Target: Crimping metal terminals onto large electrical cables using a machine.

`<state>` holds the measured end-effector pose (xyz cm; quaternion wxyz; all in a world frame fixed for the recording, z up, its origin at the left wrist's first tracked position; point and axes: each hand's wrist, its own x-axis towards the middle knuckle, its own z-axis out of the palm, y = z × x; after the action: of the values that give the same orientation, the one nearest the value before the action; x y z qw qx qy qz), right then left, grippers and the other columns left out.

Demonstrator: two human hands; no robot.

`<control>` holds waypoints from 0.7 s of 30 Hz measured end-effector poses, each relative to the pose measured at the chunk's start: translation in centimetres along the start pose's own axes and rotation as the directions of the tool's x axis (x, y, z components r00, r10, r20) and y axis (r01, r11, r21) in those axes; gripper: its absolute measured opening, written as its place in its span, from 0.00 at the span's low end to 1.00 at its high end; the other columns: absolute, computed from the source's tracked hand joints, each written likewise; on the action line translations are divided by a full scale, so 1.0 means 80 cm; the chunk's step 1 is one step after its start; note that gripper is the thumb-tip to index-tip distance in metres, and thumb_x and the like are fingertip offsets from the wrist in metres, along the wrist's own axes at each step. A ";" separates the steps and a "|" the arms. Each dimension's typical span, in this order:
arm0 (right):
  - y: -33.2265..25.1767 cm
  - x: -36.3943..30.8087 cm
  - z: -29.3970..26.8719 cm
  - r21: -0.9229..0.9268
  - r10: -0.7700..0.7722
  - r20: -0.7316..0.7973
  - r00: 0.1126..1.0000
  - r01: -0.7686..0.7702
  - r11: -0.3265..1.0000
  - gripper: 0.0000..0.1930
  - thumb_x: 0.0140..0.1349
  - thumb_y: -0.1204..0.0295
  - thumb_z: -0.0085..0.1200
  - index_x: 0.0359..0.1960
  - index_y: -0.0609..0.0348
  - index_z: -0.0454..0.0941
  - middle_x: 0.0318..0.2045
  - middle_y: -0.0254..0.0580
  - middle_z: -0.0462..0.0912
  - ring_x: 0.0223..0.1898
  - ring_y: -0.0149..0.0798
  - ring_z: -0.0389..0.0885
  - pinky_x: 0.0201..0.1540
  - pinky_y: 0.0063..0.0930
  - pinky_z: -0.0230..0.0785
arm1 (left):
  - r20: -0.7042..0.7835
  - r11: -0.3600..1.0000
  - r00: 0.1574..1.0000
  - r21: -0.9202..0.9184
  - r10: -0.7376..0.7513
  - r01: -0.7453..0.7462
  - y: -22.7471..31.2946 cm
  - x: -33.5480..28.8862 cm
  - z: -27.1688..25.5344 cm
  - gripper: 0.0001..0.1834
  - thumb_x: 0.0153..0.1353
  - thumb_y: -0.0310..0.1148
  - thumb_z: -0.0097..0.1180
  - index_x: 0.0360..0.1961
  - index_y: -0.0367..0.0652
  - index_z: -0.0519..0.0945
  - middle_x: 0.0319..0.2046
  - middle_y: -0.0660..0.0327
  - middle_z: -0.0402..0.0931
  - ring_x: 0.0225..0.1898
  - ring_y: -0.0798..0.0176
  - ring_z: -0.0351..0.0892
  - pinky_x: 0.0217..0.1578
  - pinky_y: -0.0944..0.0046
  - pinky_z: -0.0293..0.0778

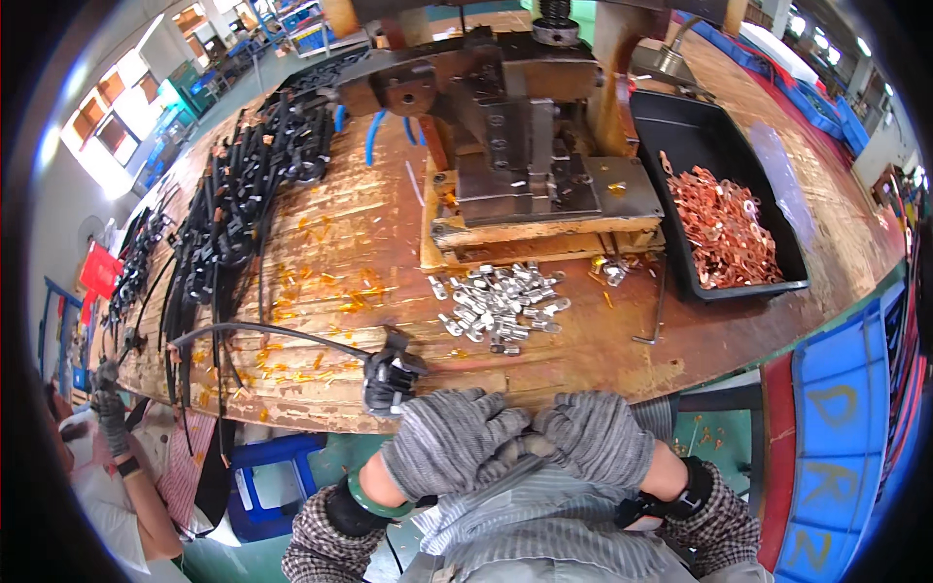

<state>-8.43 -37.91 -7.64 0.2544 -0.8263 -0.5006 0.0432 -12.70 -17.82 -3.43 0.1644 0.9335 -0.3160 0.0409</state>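
Both my hands wear grey knitted gloves and meet at the table's front edge, close to my body. My left hand (pixel 447 439) has its fingers curled inward, and my right hand (pixel 598 437) is bent toward it with fingertips nearly touching. Anything between their fingers is hidden. Just beyond the left hand lies a coiled black cable (pixel 391 379), one end stretching left across the wood. Farther off is a loose pile of silvery cable lugs (pixel 501 303), in front of a metal press (pixel 525 165) on a yellowish base.
A black tray (pixel 792 284) of copper lugs (pixel 724 228) stands right of the press, with a hex key (pixel 661 311) nearby. Black cables (pixel 228 214) are heaped at left. Orange scraps (pixel 360 296) litter the worn wooden table (pixel 573 374). Another person's gloved hand (pixel 112 423) is at far left.
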 end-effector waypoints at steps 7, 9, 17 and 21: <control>-0.008 -0.006 0.021 0.500 0.198 -0.183 0.963 -0.082 0.862 0.18 0.62 0.58 0.41 0.25 0.59 0.72 0.17 0.43 0.73 0.22 0.44 0.73 0.24 0.34 0.63 | 0.000 1.000 1.000 -0.019 -0.014 0.014 0.000 0.001 0.001 0.14 0.52 0.45 0.51 0.33 0.49 0.77 0.22 0.62 0.70 0.22 0.59 0.72 0.18 0.60 0.65; -0.017 -0.006 0.008 0.918 0.429 0.342 0.836 -0.395 0.038 0.16 0.62 0.60 0.43 0.26 0.62 0.72 0.18 0.41 0.74 0.20 0.43 0.73 0.25 0.32 0.65 | 0.010 0.998 0.998 0.011 -0.069 0.069 0.002 0.004 -0.001 0.14 0.52 0.46 0.51 0.33 0.50 0.77 0.22 0.63 0.70 0.21 0.59 0.72 0.18 0.60 0.65; 0.046 0.019 -0.044 0.356 0.506 -0.234 0.830 -0.411 0.839 0.13 0.57 0.63 0.48 0.40 0.56 0.72 0.31 0.43 0.78 0.33 0.46 0.77 0.32 0.37 0.71 | -0.154 0.970 0.969 -0.179 -0.192 0.164 0.004 0.010 -0.017 0.15 0.48 0.40 0.58 0.36 0.46 0.79 0.20 0.58 0.72 0.20 0.55 0.73 0.21 0.60 0.66; 0.058 0.060 -0.021 -0.094 0.301 -0.187 0.935 -0.322 0.942 0.13 0.55 0.63 0.48 0.40 0.55 0.73 0.35 0.46 0.76 0.36 0.47 0.76 0.38 0.38 0.69 | -0.139 0.961 0.958 -0.150 -0.251 0.230 0.007 0.023 -0.020 0.11 0.50 0.34 0.58 0.34 0.42 0.78 0.20 0.56 0.71 0.21 0.54 0.73 0.22 0.61 0.67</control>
<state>-1.78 -36.17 -7.41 0.2347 -0.9100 -0.3414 -0.0187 -11.49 -18.76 -1.41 0.2542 0.9459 -0.1880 0.0726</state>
